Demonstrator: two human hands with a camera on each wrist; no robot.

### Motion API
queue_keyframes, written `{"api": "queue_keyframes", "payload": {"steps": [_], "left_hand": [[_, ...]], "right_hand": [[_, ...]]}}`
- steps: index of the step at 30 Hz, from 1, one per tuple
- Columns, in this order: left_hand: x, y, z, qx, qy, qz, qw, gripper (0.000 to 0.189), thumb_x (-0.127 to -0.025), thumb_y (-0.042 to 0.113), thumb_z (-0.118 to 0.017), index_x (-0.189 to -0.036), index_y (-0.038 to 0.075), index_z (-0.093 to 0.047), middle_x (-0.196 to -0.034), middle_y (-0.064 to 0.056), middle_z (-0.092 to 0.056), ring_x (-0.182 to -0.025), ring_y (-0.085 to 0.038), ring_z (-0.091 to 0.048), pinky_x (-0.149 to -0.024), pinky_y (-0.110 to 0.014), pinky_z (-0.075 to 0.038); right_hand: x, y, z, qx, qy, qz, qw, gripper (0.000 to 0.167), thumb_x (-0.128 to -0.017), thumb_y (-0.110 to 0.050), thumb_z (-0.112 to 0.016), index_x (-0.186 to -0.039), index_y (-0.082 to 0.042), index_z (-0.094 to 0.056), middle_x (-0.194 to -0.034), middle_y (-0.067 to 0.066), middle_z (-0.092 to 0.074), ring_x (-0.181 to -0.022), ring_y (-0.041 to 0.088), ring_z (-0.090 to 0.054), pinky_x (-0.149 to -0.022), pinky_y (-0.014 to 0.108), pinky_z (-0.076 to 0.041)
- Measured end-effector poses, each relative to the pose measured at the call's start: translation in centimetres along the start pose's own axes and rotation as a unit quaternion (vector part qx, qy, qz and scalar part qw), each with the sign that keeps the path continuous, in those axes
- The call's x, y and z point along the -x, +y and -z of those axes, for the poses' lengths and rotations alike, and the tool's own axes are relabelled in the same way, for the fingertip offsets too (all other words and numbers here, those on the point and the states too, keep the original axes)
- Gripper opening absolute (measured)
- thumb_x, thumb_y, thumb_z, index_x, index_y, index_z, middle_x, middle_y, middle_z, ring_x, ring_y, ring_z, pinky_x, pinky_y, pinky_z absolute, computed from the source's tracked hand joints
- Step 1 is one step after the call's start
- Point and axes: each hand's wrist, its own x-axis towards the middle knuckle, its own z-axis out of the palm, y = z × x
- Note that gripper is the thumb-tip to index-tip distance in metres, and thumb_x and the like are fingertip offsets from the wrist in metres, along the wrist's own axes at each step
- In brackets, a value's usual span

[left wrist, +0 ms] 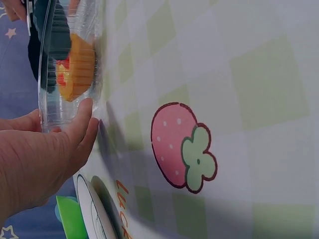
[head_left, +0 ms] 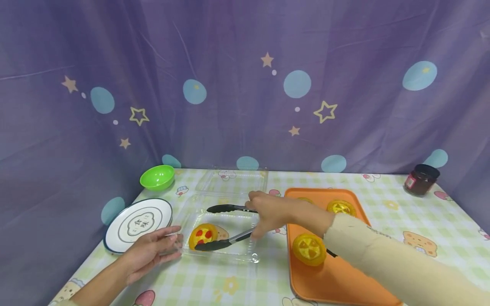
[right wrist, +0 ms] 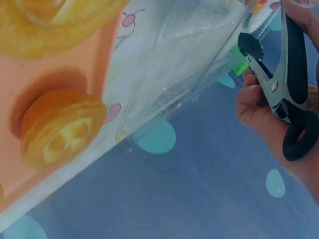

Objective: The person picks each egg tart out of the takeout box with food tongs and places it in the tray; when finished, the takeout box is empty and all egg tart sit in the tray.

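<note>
My right hand (head_left: pixel 268 212) holds black-and-silver tongs (head_left: pixel 229 243), their two arms spread wide. The near tip overlaps a small toy pizza (head_left: pixel 203 235) with red toppings, and the far tip is above the container's back part. That pizza sits at the left inside a clear plastic container (head_left: pixel 237 256). At the container's left end, my left hand (head_left: pixel 151 253) touches the wall with fairly straight fingers (left wrist: pixel 82 117). In the right wrist view, the tongs' black ring handle (right wrist: pixel 299 137) shows beside the hand.
An orange tray (head_left: pixel 306 284) on the right holds several yellow tarts (head_left: pixel 309 249), partly behind my right sleeve (head_left: pixel 383 255). The container's clear lid (head_left: pixel 233 180) lies raised behind it. Left are white plates (head_left: pixel 118 225) and a green bowl (head_left: pixel 158 177); a dark jar (head_left: pixel 421 180) stands back right.
</note>
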Motion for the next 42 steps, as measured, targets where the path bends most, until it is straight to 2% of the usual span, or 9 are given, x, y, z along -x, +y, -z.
{"api": "queue_keyframes", "payload": {"steps": [3,11,15,19,27,34,42], "left_hand": [[0.0,0.0,0.0,0.0,0.0,0.0,1.0,0.069,-0.1,0.018,-0.053,-0.147,-0.013,-0.014,-0.145,-0.033,-0.031,-0.115,-0.023,-0.052,-0.101,-0.044,-0.049],[0.0,0.0,0.0,-0.002,-0.002,0.002,1.0,0.068,-0.1,0.018,-0.053,-0.147,-0.013,-0.014,-0.143,-0.03,-0.035,-0.113,-0.022,-0.053,-0.101,-0.044,-0.049],[-0.1,0.0,0.0,0.001,-0.001,-0.001,1.0,0.068,-0.1,0.018,-0.053,-0.147,-0.013,-0.015,-0.141,-0.027,-0.039,-0.112,-0.022,-0.053,-0.101,-0.044,-0.049],[-0.1,0.0,0.0,0.002,-0.002,-0.004,1.0,0.068,-0.1,0.017,-0.052,-0.147,-0.014,-0.014,-0.142,-0.029,-0.037,-0.114,-0.022,-0.053,-0.101,-0.044,-0.048],[-0.1,-0.1,0.0,0.0,-0.001,-0.004,1.0,0.068,-0.101,0.017,-0.052,-0.147,-0.014,-0.014,-0.145,-0.034,-0.03,-0.115,-0.022,-0.052,-0.101,-0.045,-0.048],[0.0,-0.1,0.1,-0.002,-0.001,-0.001,1.0,0.067,-0.101,0.018,-0.051,-0.147,-0.014,-0.013,-0.147,-0.035,-0.026,-0.116,-0.022,-0.052,-0.101,-0.045,-0.048],[0.1,-0.1,0.1,-0.012,-0.007,-0.006,0.9999,0.067,-0.101,0.018,-0.05,-0.147,-0.014,-0.012,-0.147,-0.036,-0.026,-0.123,-0.029,-0.048,-0.101,-0.046,-0.048]], "right_hand": [[-0.7,-0.2,-0.5,-0.002,-0.004,0.005,1.0,0.071,-0.069,-0.04,-0.084,-0.123,0.001,-0.062,-0.103,0.008,-0.054,-0.091,0.016,-0.049,-0.075,0.024,-0.05],[-2.0,-0.3,-0.9,-0.01,-0.013,0.033,0.9993,0.063,-0.071,-0.035,-0.084,-0.118,0.001,-0.065,-0.09,0.004,-0.051,-0.084,0.014,-0.046,-0.071,0.022,-0.046],[-2.3,-0.5,-1.0,-0.032,-0.034,0.044,0.998,0.056,-0.074,-0.03,-0.083,-0.119,0.0,-0.066,-0.086,0.004,-0.049,-0.078,0.013,-0.043,-0.065,0.021,-0.041],[-2.3,-0.5,-1.1,-0.04,-0.043,0.052,0.9969,0.054,-0.077,-0.029,-0.081,-0.119,0.0,-0.066,-0.084,0.003,-0.047,-0.074,0.012,-0.039,-0.061,0.021,-0.036],[-2.1,-0.2,-1.6,-0.047,-0.03,0.071,0.9959,0.05,-0.078,-0.027,-0.081,-0.118,0.0,-0.066,-0.086,0.007,-0.051,-0.073,0.011,-0.038,-0.059,0.02,-0.035],[-1.6,-0.7,-1.7,-0.025,-0.014,0.084,0.9961,0.053,-0.079,-0.028,-0.08,-0.122,0.0,-0.064,-0.087,0.001,-0.05,-0.077,0.01,-0.042,-0.063,0.018,-0.04],[0.4,-0.6,0.1,-0.044,0.019,0.088,0.9949,0.058,-0.081,-0.028,-0.077,-0.13,-0.003,-0.059,-0.085,0.004,-0.043,-0.076,0.012,-0.035,-0.059,0.021,-0.029]]}}
